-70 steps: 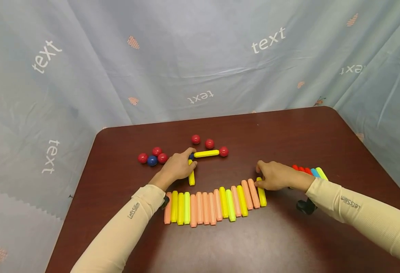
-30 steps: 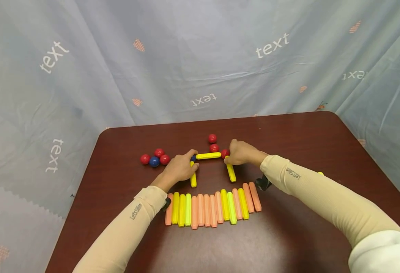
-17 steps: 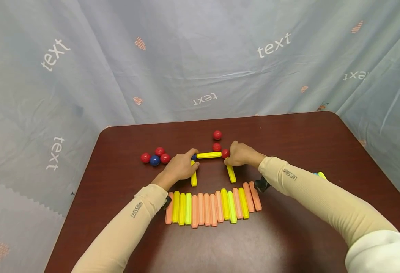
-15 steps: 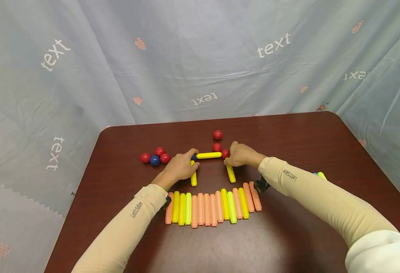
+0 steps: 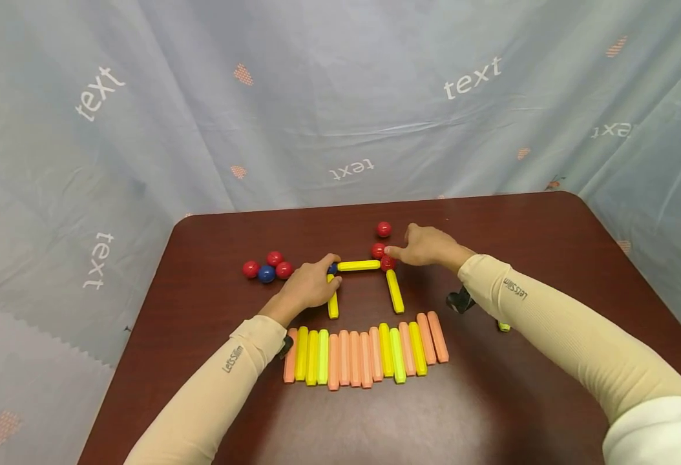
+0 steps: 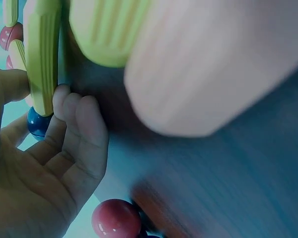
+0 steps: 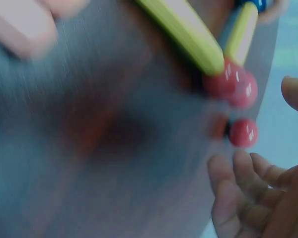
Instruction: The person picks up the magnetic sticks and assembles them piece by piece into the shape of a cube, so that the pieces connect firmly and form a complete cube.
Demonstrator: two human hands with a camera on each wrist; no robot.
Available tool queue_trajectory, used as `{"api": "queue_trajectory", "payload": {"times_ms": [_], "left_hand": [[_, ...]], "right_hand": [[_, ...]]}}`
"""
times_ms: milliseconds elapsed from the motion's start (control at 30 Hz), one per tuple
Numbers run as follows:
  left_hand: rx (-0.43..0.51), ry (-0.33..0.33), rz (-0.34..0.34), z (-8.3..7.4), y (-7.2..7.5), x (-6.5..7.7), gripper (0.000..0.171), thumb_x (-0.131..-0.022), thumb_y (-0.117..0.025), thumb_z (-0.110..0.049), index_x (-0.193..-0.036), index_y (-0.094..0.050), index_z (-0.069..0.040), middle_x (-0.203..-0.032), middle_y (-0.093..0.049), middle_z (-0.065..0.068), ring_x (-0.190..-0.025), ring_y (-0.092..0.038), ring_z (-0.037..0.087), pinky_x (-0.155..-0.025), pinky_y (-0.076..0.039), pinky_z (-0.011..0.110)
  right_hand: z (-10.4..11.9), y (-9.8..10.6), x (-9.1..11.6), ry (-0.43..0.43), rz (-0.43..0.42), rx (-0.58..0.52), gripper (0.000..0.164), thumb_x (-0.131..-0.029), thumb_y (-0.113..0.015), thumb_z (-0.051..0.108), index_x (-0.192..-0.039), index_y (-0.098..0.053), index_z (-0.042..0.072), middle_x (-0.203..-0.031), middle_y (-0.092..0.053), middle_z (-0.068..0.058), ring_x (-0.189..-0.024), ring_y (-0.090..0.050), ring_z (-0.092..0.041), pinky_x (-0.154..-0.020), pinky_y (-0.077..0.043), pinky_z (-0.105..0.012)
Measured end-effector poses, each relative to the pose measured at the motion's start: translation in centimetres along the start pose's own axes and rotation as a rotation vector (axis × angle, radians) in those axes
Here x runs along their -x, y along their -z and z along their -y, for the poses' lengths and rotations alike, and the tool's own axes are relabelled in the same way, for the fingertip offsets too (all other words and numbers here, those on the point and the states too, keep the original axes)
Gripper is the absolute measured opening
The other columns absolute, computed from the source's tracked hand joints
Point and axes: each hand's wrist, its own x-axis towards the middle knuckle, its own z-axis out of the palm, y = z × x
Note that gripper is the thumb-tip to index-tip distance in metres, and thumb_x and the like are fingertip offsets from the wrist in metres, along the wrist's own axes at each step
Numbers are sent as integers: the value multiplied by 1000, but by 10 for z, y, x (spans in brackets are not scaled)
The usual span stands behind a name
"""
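My left hand (image 5: 311, 284) pinches a yellow ribbed stick (image 6: 42, 64) between thumb and fingers, close to the blue ball (image 6: 38, 122) at its end. From that ball a second yellow stick (image 5: 359, 265) runs right to a red ball (image 5: 387, 263). A third yellow stick (image 5: 395, 292) extends toward me from the red ball. My right hand (image 5: 430, 247) is just right of the corner, with fingers spread and nothing between them in the right wrist view. Its thumb tip is by another red ball (image 5: 378, 250); contact is unclear. One more red ball (image 5: 384, 229) lies behind.
A row of orange, yellow and lime sticks (image 5: 355, 359) lies in front on the dark table (image 5: 352, 426). Left of my left hand sit several red balls (image 5: 251, 269) and a blue ball (image 5: 266, 274). A lime stick end (image 5: 504, 327) shows under the right forearm.
The right hand took the yellow stick from the row's right end and set it against the corner red ball. It has since let go and moved back. Two loose red balls have shifted right.
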Motion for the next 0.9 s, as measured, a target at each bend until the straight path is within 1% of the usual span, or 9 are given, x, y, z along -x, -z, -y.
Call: {"api": "queue_trajectory", "payload": {"times_ms": [67,167,267,333,467,567,667,767,900], "left_hand": [[-1,1,-3,0,1,0,53,-103,-57,-37,-152,-42,-25,-74,-59,8,-62,-55,24,-61,-44,31],[-1,2,0,0,2,1,53,-103,-57,-36,-153,-41,-24,-74,-59,8,-62,-55,23,-60,-44,31],[3,8,3,0,2,2,54,-103,-58,-37,-153,-40,-25,-76,-60,8,-63,-56,23,-61,-45,31],[3,16,2,0,2,3,55,-103,-58,-37,-153,-40,-25,-77,-61,8,-64,-57,23,-63,-46,31],[9,22,6,-2,-1,3,55,-103,-59,-37,-153,-40,-25,-80,-62,8,-67,-58,23,-66,-48,32],[19,15,20,-3,-5,3,56,-102,-60,-38,-153,-40,-25,-82,-62,8,-68,-58,23,-66,-49,31],[25,4,22,-3,-6,3,56,-102,-60,-37,-153,-41,-25,-79,-62,8,-66,-58,22,-64,-48,30],[23,-6,4,-1,-4,1,55,-102,-60,-37,-152,-42,-24,-80,-62,8,-65,-57,22,-63,-47,30],[23,-7,-11,3,3,0,55,-101,-61,-36,-151,-43,-23,-89,-67,10,-68,-58,22,-64,-47,31]], "right_hand": [[-4,6,-6,25,-56,28,69,-98,-60,51,-142,-46,0,-137,-58,-22,-118,-61,-38,-103,-50,-55],[-8,8,-17,88,-111,78,63,-99,-62,39,-149,-42,5,-146,-49,-24,-116,-62,-39,-102,-51,-57],[-11,6,-28,159,-110,139,64,-100,-62,27,-157,-36,11,-154,-39,-25,-114,-64,-39,-101,-53,-55],[-11,4,-36,205,-100,173,64,-101,-61,21,-159,-35,14,-156,-38,-25,-118,-64,-39,-102,-53,-54],[-13,-1,-48,273,-104,242,59,-101,-60,14,-156,-40,14,-154,-43,-24,-128,-59,-39,-107,-50,-52],[-16,-5,-54,301,-109,286,52,-100,-61,9,-151,-49,11,-149,-49,-24,-128,-58,-38,-108,-49,-51],[-20,-8,-58,312,-102,305,46,-98,-63,7,-144,-56,8,-142,-55,-24,-122,-60,-38,-106,-52,-50],[-22,-8,-60,325,-109,305,44,-97,-66,7,-140,-59,7,-135,-58,-24,-116,-62,-37,-102,-54,-50],[-21,-4,-61,353,-149,322,43,-95,-70,11,-137,-59,5,-127,-62,-22,-107,-64,-34,-97,-56,-48]]}}
